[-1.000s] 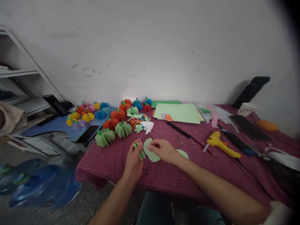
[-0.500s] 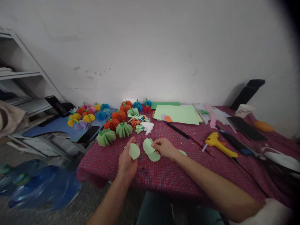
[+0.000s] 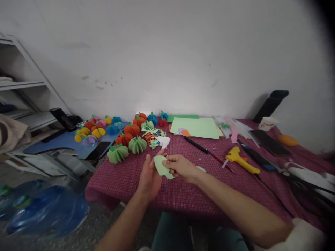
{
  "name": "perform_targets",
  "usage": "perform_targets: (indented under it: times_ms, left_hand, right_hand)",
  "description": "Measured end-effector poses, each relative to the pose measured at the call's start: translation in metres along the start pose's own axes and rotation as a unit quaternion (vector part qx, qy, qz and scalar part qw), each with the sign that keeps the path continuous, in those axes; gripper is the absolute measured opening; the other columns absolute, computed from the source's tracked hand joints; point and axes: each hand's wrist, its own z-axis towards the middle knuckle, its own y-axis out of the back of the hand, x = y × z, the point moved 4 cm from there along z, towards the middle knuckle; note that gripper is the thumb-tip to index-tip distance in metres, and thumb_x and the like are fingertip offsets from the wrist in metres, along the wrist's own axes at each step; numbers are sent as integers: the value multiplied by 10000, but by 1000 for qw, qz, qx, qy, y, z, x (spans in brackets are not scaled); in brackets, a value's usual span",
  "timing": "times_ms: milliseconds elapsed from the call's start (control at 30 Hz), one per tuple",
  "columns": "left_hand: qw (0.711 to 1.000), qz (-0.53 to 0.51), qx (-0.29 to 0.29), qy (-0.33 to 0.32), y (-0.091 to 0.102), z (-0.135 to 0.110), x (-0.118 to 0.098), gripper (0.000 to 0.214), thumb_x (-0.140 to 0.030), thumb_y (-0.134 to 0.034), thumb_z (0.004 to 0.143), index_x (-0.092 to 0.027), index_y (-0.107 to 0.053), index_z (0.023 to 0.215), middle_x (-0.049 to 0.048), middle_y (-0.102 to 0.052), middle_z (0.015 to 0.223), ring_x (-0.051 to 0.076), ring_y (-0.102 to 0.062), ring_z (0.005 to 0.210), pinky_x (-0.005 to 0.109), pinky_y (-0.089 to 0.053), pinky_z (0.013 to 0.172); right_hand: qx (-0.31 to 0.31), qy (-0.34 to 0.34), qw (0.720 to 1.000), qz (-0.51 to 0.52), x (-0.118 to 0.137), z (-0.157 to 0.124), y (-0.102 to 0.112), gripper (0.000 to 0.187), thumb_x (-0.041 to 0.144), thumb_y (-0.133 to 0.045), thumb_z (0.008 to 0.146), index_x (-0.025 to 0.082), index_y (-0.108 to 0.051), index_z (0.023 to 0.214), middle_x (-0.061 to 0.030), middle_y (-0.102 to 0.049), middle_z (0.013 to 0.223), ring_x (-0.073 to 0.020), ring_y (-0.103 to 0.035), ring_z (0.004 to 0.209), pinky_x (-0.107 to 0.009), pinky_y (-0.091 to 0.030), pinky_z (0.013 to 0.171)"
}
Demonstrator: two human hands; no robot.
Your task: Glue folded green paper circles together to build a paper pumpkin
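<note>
My left hand (image 3: pixel 149 177) is raised over the front of the red checked tablecloth (image 3: pixel 183 195), palm turned in and fingers up against a light green paper circle (image 3: pixel 160 165). My right hand (image 3: pixel 180 166) pinches that same paper from the right side. More light green circles (image 3: pixel 201 169) lie on the cloth just behind my right hand. Green paper pumpkins (image 3: pixel 127 149) stand a short way left of and beyond my hands.
Orange, blue, yellow and purple paper pumpkins (image 3: pixel 115 127) fill the back left, beside paper scraps (image 3: pixel 155 136). Green paper sheets (image 3: pixel 195 127), a black pen (image 3: pixel 196 145), a yellow glue gun (image 3: pixel 239 159), a phone (image 3: pixel 269 142) and a paper cup (image 3: pixel 267 123) lie to the right. Water bottles (image 3: pixel 39 209) sit on the floor left.
My left hand turned and closed in on my right hand. The green circle it held apart half a second ago now meets the paper pinched by my right hand.
</note>
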Motion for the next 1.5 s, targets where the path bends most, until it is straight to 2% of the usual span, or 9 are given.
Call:
perform_targets:
  times_ms: [233, 400, 500, 633, 833, 1033, 1200, 1400, 1500]
  left_hand:
    - [980, 171, 72, -70, -10, 11, -12, 301, -279, -635, 717, -165, -647, 996, 25, -632, 797, 105, -536, 629, 255, -416, 653]
    - [961, 255, 53, -88, -12, 24, -27, 188, -321, -674, 704, -151, -651, 782, -7, -604, 653, 80, -476, 526, 222, -375, 562]
    - [940, 328, 60, -71, -8, 32, -33, 186, -287, -736, 627, -132, -654, 689, 8, -624, 647, 98, -508, 565, 212, -383, 563]
    - [904, 420, 69, -47, 2, 42, -25, 170, -282, -731, 612, -137, -654, 658, 12, -614, 588, 111, -507, 514, 218, -383, 511]
    - [832, 531, -33, -157, 28, 44, -21, 321, -267, -629, 701, -181, -616, 1010, 76, -641, 884, 210, -585, 806, 365, -446, 780]
    - [747, 616, -35, -246, 18, 23, -9, 422, -265, -569, 760, -213, -560, 1179, 116, -469, 1330, 274, -338, 1268, 435, -173, 1077]
    - [586, 776, 37, -230, 10, 28, 28, 515, -364, -409, 860, -173, -409, 1339, 140, -309, 1456, 313, -197, 1355, 480, -113, 1083]
    - [569, 798, 60, -188, 20, 37, 31, 557, -487, -426, 836, -213, -436, 1320, 135, -350, 1437, 320, -235, 1344, 478, -146, 1073]
    - [553, 813, 85, -162, 22, 35, 20, 805, -627, -527, 714, -232, -325, 1386, 151, -253, 1478, 352, -185, 1354, 504, -166, 1056]
  right_hand:
    - [40, -38, 996, 71, 1, 0, 3, 205, 360, -550, 796, 171, -508, 730, 70, -432, 548, -21, -263, 381, -143, -207, 378]
    - [-29, -26, 999, 24, 8, -3, 27, 253, 376, -529, 828, 143, -587, 749, -11, -603, 650, -46, -417, 430, -144, -266, 355]
    - [-68, 11, 995, -70, 18, -9, 44, 349, 458, -454, 858, 151, -622, 844, -10, -619, 687, -55, -443, 456, -150, -290, 369]
    - [-71, 32, 965, -249, 9, -4, 43, 212, 322, -550, 811, 140, -630, 738, 50, -523, 511, -54, -408, 425, -163, -299, 407]
    - [-112, 8, 932, -344, -26, 21, 42, 189, 251, -531, 819, 136, -652, 733, 30, -558, 485, -86, -487, 435, -191, -356, 459]
    - [-167, 62, 873, -453, -9, 22, 64, 152, 238, -560, 792, 170, -690, 828, -83, -697, 876, -192, -610, 851, -263, -404, 744]
    - [-156, 92, 860, -478, -3, 9, 70, 189, 212, -521, 806, 201, -691, 889, -46, -705, 857, -178, -619, 801, -263, -414, 732]
    - [-148, 121, 871, -452, -4, -16, 86, 199, 250, -515, 818, 204, -679, 920, -20, -704, 879, -152, -616, 767, -247, -438, 695]
    - [-159, 121, 878, -435, -5, -26, 107, 227, 283, -488, 836, 187, -664, 943, -25, -701, 880, -150, -617, 757, -250, -448, 679]
